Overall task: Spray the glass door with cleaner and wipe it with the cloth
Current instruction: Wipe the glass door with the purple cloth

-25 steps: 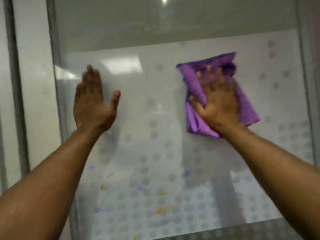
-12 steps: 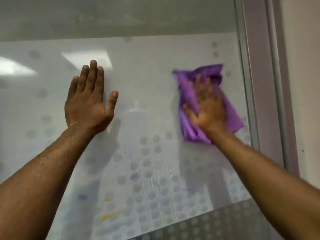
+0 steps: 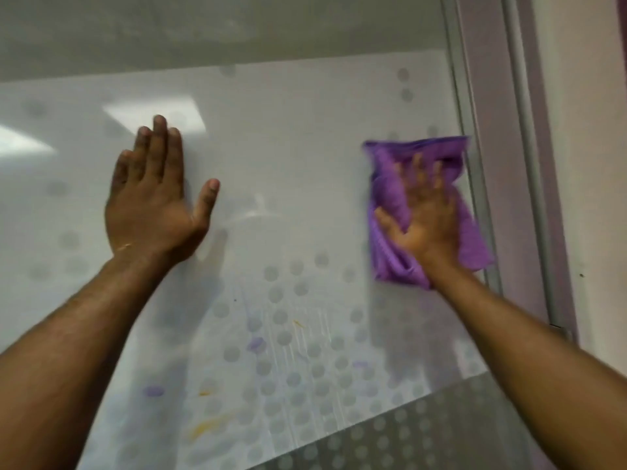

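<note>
My right hand [image 3: 425, 218] lies flat on the purple cloth [image 3: 390, 205], pressing it against the glass door [image 3: 305, 164]. My fingers [image 3: 417, 171] are spread and point up over the cloth's middle, with my thumb [image 3: 386, 220] out toward its left side; nothing is gripped, the palm just pins it. The cloth shows above my fingertips, to both sides, and below my wrist, bunched in folds. Its right edge sits against the door frame [image 3: 475, 164]. This hand is blurred.

My left hand [image 3: 152, 201] rests open on the glass well to the left of the cloth, four fingers together pointing up, thumb splayed right, holding nothing.

Lower on the glass, between my forearms, are grey dots, purple smudges [image 3: 256, 344] and yellow-orange marks [image 3: 207, 427].
</note>
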Motion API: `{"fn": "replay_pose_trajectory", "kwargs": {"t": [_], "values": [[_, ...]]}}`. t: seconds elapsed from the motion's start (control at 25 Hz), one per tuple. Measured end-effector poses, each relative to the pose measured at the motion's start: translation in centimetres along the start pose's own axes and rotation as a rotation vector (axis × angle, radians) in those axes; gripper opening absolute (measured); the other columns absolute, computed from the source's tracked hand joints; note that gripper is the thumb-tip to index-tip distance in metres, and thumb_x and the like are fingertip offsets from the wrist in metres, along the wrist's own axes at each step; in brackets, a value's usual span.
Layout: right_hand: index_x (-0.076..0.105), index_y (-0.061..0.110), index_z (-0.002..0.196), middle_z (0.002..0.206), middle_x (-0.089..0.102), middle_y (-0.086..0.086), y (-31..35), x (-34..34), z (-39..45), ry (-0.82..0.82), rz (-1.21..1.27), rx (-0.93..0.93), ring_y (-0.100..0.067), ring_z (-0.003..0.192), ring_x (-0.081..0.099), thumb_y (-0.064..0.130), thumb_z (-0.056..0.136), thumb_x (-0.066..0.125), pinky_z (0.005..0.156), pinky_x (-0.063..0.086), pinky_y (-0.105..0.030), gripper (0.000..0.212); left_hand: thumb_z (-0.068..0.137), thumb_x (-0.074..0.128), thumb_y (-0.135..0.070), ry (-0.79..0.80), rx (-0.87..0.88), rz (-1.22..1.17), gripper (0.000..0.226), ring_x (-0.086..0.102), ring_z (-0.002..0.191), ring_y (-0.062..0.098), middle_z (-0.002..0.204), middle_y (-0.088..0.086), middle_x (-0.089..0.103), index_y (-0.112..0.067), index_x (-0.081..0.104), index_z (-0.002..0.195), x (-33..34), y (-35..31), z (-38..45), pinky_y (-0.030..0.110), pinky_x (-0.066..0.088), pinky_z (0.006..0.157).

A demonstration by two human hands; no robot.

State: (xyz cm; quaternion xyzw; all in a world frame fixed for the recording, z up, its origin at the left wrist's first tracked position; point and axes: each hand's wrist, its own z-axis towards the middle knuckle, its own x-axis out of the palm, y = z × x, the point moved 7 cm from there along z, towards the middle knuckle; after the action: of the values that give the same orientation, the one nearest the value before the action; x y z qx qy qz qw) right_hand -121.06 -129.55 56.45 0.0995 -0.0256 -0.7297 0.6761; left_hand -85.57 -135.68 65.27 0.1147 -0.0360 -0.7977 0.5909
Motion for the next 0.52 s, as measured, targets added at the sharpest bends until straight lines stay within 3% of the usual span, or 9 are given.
{"fn": "replay_pose_trajectory", "kwargs": {"t": [0.12,0.2,0.28,0.36,0.44,0.52], "values": [[0.032,0.021,0.152,0.161,0.023,-0.011,2.1,0.7,-10.5,0.148,0.000,-0.356,-0.036,0.150,0.018,0.057,0.087,0.050,0.115,0.020,-0.062,0.076,0.096,0.017,-0.065,-0.015,0.027,-0.119,0.081,-0.011,0.151,0.009,0.167,-0.001,-0.008,-0.017,-0.003,0.159,1.4,0.7,0.8,0.044,0.002,0.125],[0.027,0.022,0.154,0.162,0.021,-0.009,-1.6,0.4,-13.0,0.169,-0.036,-0.295,-0.033,0.151,0.015,0.058,0.087,0.047,0.113,0.021,-0.064,0.078,0.097,0.020,-0.066,-0.015,0.037,-0.189,0.080,-0.011,0.152,0.014,0.167,-0.002,-0.012,-0.023,-0.009,0.158,2.7,1.5,0.8,0.052,0.007,0.124],[0.018,0.021,0.156,0.164,0.013,-0.008,-5.0,-0.1,-9.2,0.103,-0.038,-0.028,-0.035,0.151,0.010,0.066,0.091,0.035,0.116,0.017,-0.064,0.080,0.098,0.024,-0.065,-0.050,0.040,-0.227,0.078,-0.004,0.155,0.024,0.167,0.003,-0.011,-0.025,-0.008,0.158,2.8,1.7,0.9,0.056,0.010,0.123],[0.016,0.021,0.156,0.164,0.014,-0.008,-4.6,-0.2,-4.9,0.044,-0.039,0.147,-0.037,0.150,0.011,0.072,0.091,0.027,0.119,0.012,-0.061,0.083,0.101,0.030,-0.057,-0.050,0.068,-0.208,0.077,0.002,0.153,0.034,0.167,0.014,-0.004,-0.013,0.003,0.158,1.9,1.1,0.8,0.059,0.008,0.122],[0.016,0.024,0.156,0.164,0.011,-0.006,-0.5,0.4,-5.0,0.036,-0.028,0.117,-0.037,0.151,0.010,0.072,0.089,0.031,0.119,0.008,-0.057,0.084,0.100,0.026,-0.059,-0.037,0.045,-0.148,0.078,-0.004,0.154,0.027,0.167,0.012,-0.005,-0.012,0.001,0.158,0.9,1.0,0.6,0.053,0.005,0.123],[0.019,0.026,0.155,0.163,0.010,-0.006,4.1,0.9,-9.9,0.106,0.017,-0.127,-0.036,0.151,0.009,0.068,0.087,0.041,0.120,0.008,-0.058,0.083,0.099,0.018,-0.063,-0.028,0.025,-0.064,0.079,-0.009,0.154,0.018,0.167,0.006,-0.008,-0.017,-0.006,0.158,0.4,0.9,0.3,0.044,0.001,0.125]]}}
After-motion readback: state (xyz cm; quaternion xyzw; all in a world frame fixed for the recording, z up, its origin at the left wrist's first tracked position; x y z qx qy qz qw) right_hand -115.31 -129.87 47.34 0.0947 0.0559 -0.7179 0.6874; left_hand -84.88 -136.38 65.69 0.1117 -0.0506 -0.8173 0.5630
